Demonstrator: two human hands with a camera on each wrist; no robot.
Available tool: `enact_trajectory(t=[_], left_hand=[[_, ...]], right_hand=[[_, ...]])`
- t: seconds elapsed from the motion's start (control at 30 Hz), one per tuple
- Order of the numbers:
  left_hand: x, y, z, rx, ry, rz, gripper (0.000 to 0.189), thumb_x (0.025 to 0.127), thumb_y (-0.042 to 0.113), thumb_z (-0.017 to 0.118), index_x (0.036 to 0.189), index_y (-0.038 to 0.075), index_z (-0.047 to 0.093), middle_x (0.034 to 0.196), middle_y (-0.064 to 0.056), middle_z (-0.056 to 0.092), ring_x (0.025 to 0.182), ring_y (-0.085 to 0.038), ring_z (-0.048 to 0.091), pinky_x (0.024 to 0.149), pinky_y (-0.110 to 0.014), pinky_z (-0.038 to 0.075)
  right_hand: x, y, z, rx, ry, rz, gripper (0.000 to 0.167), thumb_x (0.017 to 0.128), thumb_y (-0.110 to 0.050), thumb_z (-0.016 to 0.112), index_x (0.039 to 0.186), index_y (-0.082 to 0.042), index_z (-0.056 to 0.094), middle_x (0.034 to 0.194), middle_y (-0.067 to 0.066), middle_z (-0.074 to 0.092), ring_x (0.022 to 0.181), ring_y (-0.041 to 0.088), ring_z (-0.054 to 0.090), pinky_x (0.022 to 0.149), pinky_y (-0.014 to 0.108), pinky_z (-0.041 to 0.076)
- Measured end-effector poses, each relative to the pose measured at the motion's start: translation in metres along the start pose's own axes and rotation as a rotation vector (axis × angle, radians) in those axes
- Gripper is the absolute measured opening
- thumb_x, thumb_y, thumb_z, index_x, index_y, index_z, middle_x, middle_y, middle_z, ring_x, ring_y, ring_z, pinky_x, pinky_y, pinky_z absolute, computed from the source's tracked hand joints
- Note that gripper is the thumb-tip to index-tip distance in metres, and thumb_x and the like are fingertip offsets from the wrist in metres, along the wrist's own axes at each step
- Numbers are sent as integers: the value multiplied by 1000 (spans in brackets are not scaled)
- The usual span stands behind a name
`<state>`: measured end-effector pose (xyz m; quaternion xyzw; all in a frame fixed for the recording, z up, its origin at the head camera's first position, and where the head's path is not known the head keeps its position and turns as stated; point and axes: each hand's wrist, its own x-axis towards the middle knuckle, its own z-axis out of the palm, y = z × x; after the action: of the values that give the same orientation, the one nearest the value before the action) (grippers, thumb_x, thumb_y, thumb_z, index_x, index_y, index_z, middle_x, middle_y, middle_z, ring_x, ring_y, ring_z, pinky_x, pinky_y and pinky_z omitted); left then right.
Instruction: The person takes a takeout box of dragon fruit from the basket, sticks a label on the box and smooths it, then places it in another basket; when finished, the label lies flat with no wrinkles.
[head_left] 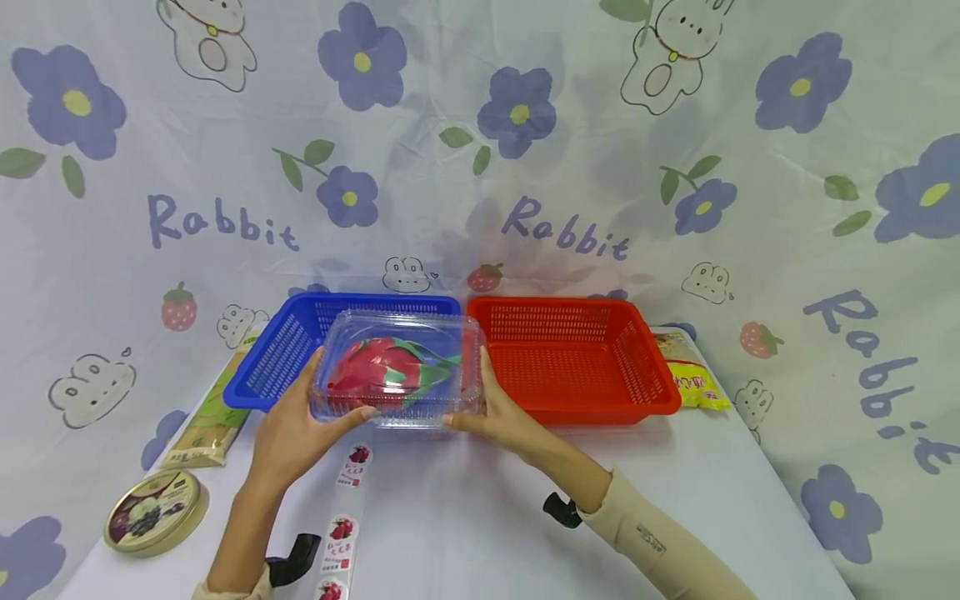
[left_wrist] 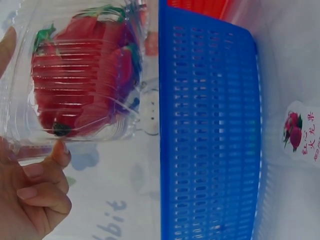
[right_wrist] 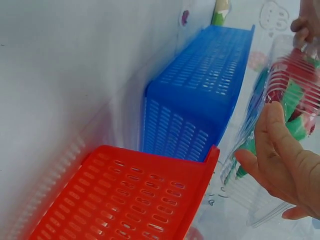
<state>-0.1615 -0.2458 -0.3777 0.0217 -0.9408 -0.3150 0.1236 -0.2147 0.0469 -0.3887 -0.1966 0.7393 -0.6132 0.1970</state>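
Observation:
A clear plastic clamshell box [head_left: 397, 408] with a red dragon fruit [head_left: 378, 367] inside is lifted in front of the baskets. My left hand [head_left: 288, 433] grips its left end, thumb along the front edge. At the opposite end my right hand [head_left: 498, 417] holds the box the same way, fingers on the side wall. The left wrist view shows the dragon fruit [left_wrist: 80, 75] through the ribbed plastic, with bent fingers [left_wrist: 47, 192] at the corner of the box. In the right wrist view, fingers [right_wrist: 280, 135] lie against the plastic.
Behind the box stand a blue basket [head_left: 255, 375] and a red basket [head_left: 573, 412]. A strip of dragon fruit stickers [head_left: 341, 533] lies on the white table. A round tin [head_left: 153, 512] and a green bag [head_left: 210, 417] are at left, a yellow packet [head_left: 693, 379] at right.

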Motion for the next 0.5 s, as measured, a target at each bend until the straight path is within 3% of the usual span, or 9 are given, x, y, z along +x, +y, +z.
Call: enact_trajectory(t=[0.5], left_hand=[[-10, 3, 4, -17, -8, -2, 113, 77, 58, 76, 161, 26, 8, 156, -25, 33, 133, -57, 38, 97, -75, 34]], right_hand=[[-12, 1, 2, -22, 5, -12, 116, 86, -37, 74, 158, -30, -17, 167, 5, -9, 152, 38, 6, 116, 62, 20]])
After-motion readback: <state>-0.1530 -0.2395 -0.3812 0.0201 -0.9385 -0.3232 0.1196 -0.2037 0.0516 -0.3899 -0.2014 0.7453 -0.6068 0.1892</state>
